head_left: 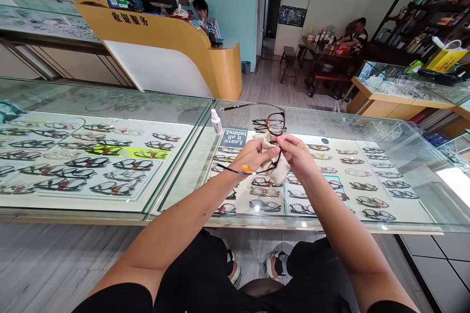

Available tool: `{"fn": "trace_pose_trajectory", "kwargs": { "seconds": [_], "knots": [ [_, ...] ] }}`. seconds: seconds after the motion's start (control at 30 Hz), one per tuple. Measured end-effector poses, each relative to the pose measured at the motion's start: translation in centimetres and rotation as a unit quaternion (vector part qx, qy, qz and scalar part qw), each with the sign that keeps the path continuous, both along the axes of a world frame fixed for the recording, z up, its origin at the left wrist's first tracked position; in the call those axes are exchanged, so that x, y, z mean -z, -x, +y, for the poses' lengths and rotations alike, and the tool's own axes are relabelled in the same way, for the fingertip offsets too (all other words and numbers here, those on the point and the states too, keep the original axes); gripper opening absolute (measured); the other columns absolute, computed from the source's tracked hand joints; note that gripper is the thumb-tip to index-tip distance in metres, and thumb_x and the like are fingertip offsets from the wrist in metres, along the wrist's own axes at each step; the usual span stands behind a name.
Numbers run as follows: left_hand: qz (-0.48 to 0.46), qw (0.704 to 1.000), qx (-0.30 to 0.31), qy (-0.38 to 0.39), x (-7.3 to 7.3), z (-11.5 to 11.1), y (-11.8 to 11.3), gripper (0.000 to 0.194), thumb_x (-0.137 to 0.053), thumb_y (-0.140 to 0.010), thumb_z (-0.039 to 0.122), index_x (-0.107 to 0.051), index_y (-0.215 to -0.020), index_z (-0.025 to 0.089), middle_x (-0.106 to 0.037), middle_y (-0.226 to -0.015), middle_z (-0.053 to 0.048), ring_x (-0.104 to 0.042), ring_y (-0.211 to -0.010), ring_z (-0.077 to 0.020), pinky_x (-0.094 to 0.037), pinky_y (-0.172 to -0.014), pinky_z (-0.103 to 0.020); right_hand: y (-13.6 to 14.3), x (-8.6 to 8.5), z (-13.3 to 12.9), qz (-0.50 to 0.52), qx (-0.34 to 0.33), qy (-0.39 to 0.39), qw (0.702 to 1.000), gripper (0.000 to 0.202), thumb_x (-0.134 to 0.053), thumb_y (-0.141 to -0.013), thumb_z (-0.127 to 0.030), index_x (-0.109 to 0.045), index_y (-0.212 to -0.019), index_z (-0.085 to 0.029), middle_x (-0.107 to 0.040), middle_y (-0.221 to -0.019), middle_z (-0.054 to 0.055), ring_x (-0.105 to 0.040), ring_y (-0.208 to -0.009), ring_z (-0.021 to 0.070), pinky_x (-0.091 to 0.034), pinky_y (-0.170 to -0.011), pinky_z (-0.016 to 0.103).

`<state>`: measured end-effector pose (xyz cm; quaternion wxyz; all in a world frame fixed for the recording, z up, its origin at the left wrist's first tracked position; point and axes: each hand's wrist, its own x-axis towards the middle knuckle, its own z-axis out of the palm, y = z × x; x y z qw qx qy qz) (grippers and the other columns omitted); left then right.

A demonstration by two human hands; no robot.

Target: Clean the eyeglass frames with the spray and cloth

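A pair of black-framed eyeglasses is held over the glass counter, turned on its side with both temples pointing left. My left hand is closed on a beige cleaning cloth, which is wrapped about the nearer lens. My right hand pinches the frame near the bridge, its fingertips against the cloth. The farther lens shows above my fingers; the nearer one is mostly hidden by cloth and fingers. A small white spray bottle stands upright on the glass, left of the eyeglasses.
Under the glass of the display counter lie rows of eyeglasses on white trays. A yellow cashier desk with a seated person stands beyond. Another person sits at a dark wooden table. A yellow bag rests on the right-hand case.
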<state>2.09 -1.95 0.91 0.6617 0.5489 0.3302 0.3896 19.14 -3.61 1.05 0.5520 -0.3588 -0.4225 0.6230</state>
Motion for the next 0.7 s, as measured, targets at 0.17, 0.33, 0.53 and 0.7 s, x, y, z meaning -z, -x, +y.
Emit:
{"fn": "trace_pose_trajectory", "kwargs": {
  "seconds": [0.17,0.33,0.53,0.7],
  "knots": [
    [0.021,0.998,0.012,-0.052,-0.6,-0.2,0.5,0.066,-0.088,-0.074,0.074,-0.054,-0.072,0.018,-0.046,-0.06,0.005,-0.037,-0.054,-0.0067,-0.026,-0.052,-0.023,-0.1,-0.2,0.0,-0.012,0.001,-0.014,1.0,0.034,-0.097,-0.071,-0.052,-0.078,-0.079,-0.024,-0.078,-0.093,0.002,-0.064,-0.085,0.0177,-0.051,-0.079,0.03],
    [0.025,0.996,0.062,-0.058,-1.3,-0.2,1.1,0.056,-0.094,-0.072,0.061,-0.061,-0.083,0.017,-0.052,-0.069,0.005,-0.043,-0.062,-0.0084,-0.035,-0.058,-0.023,-0.3,-0.2,0.2,0.003,0.004,0.019,1.0,0.033,-0.097,-0.068,-0.047,-0.077,-0.079,-0.023,-0.077,-0.086,0.001,-0.062,-0.075,0.0168,-0.051,-0.072,0.031],
    [0.035,0.997,0.016,-0.06,0.1,-0.1,0.8,0.054,-0.096,-0.072,0.054,-0.063,-0.092,0.016,-0.053,-0.069,0.005,-0.043,-0.06,-0.0086,-0.03,-0.056,-0.023,-0.1,-0.4,0.1,-0.004,-0.006,0.002,1.0,0.031,-0.096,-0.071,-0.047,-0.077,-0.077,-0.023,-0.079,-0.093,0.001,-0.061,-0.08,0.0158,-0.048,-0.077,0.029],
    [0.047,0.996,-0.023,-0.066,0.4,0.1,0.5,0.061,-0.089,-0.074,0.071,-0.061,-0.082,0.017,-0.05,-0.064,0.005,-0.04,-0.057,-0.0079,-0.027,-0.054,-0.022,-0.1,-0.3,0.1,-0.022,-0.002,-0.02,1.0,0.03,-0.095,-0.073,-0.049,-0.079,-0.077,-0.024,-0.079,-0.095,0.002,-0.064,-0.089,0.0182,-0.05,-0.087,0.032]
  ]
}}
